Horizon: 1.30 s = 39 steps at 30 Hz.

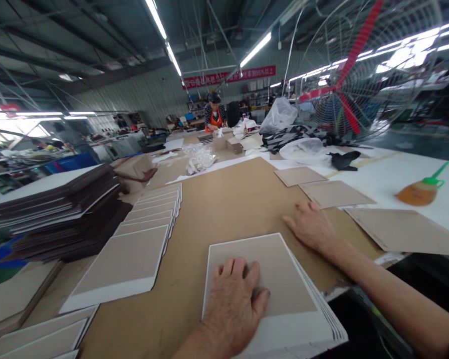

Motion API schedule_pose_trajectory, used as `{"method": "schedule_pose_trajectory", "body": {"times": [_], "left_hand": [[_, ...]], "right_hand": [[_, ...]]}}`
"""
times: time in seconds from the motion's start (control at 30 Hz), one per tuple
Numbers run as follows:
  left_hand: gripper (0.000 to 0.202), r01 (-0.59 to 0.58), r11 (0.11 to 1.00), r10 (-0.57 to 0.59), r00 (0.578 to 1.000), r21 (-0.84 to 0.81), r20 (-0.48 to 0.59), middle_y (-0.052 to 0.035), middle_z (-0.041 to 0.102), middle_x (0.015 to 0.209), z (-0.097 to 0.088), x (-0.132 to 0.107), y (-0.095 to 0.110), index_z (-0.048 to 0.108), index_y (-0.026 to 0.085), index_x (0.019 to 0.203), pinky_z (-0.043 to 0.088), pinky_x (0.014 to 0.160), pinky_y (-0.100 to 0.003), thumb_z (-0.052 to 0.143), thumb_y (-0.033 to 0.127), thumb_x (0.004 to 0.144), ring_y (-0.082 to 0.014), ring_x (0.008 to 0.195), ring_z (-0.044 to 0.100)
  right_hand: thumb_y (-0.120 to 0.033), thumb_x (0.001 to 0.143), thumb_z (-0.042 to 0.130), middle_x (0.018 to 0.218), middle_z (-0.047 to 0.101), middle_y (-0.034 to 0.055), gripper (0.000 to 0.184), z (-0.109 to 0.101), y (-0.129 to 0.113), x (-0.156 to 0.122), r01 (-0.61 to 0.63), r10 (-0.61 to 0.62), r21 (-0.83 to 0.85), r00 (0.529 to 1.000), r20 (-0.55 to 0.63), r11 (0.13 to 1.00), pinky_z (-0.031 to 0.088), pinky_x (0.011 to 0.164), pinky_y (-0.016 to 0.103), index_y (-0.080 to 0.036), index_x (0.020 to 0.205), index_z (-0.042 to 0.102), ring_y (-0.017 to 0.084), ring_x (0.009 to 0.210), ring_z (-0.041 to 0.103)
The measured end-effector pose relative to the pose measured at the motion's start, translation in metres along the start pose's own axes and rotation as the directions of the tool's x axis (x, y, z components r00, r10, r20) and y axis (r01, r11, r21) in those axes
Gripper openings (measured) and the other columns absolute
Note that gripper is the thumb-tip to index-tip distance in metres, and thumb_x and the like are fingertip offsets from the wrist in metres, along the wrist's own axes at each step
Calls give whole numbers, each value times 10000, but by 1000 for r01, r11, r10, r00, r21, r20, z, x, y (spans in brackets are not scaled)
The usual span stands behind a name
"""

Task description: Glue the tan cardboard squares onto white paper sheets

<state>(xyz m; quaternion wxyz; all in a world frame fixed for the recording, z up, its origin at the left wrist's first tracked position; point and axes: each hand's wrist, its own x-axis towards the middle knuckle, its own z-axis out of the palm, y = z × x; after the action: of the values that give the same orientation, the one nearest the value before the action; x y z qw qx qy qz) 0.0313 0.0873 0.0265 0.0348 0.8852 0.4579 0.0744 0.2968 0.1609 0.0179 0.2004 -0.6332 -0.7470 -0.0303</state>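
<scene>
My left hand (234,299) lies flat, fingers stretched out, on the top sheet of a stack of white-bordered grey boards (277,269) at the near edge of the brown table (224,199). My right hand (311,224) rests palm down and open on the brown table surface, just beyond the stack's far right corner. It holds nothing.
A fanned row of similar boards (149,224) runs along the left. Dark sheets (56,209) are piled at far left. Loose grey boards (335,193) and a glue bottle (421,192) lie to the right. A person (214,115) works at the table's far end beside a large fan (355,75).
</scene>
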Motion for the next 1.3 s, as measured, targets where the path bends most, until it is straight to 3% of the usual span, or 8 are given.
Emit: {"method": "schedule_pose_trajectory", "body": {"times": [0.13,0.23,0.33,0.53,0.8,0.93,1.07,1.3], "left_hand": [[386,2,1000,-2,1000,-11,-11,-53,554,1127,1,0,-1,532,295,1261,385,913,-503,499,446,908,-286,1062,472],[383,4,1000,-5,1000,-26,-9,-51,557,1119,0,0,-1,539,296,1247,386,909,-504,500,466,905,-289,1063,473],[394,-4,999,4,1000,-34,-11,-54,554,1129,-1,-2,-1,538,293,1249,388,906,-504,481,488,912,-290,1073,471],[381,9,1000,-9,1000,-16,-29,-56,560,1118,0,0,0,563,289,1219,400,890,-498,479,492,908,-296,1077,477],[604,43,996,-46,998,-78,-39,-113,450,1461,-8,-20,-21,387,169,1437,301,1120,-491,515,392,891,-280,1342,356],[641,198,980,-200,979,-29,-47,-139,327,1560,8,-48,-38,368,158,1467,301,1131,-550,468,459,909,-322,1433,255],[592,198,980,-200,976,-30,-89,-138,290,1580,28,-58,-42,405,175,1454,315,1139,-539,423,464,938,-316,1452,238],[559,131,990,-138,962,-48,-236,-153,286,1577,38,-58,-45,404,180,1449,367,1110,-567,465,396,937,-322,1441,262]], "right_hand": [[-321,977,447,1160,617,176,299,-4,1,5,-11,11,65,1000,2,998,291,1040,458,-140,1026,681,308,1166,486],[-304,956,464,895,682,82,256,1,-11,-10,-54,45,162,997,63,985,430,834,342,-202,820,655,233,899,615],[-369,980,411,752,657,34,315,4,-20,-39,-147,120,265,986,113,953,432,634,300,-223,780,604,204,702,626],[-468,984,371,1035,644,62,359,3,-29,-81,-151,101,418,985,139,896,466,805,311,-225,1077,619,212,930,622],[-407,977,464,1018,652,101,325,21,-16,-38,-175,124,456,982,140,873,467,867,398,-151,1059,647,227,939,607],[-418,940,593,987,656,62,283,23,-10,-26,-155,82,504,983,164,850,490,844,405,-156,1024,657,209,895,621],[-387,897,589,1002,633,92,291,26,-13,-30,-154,114,538,988,107,829,473,883,425,-157,1048,682,237,929,606],[-442,837,568,1120,564,103,423,1,-33,-32,-143,203,640,979,-20,754,449,944,415,-193,1163,670,267,1053,557]]}}
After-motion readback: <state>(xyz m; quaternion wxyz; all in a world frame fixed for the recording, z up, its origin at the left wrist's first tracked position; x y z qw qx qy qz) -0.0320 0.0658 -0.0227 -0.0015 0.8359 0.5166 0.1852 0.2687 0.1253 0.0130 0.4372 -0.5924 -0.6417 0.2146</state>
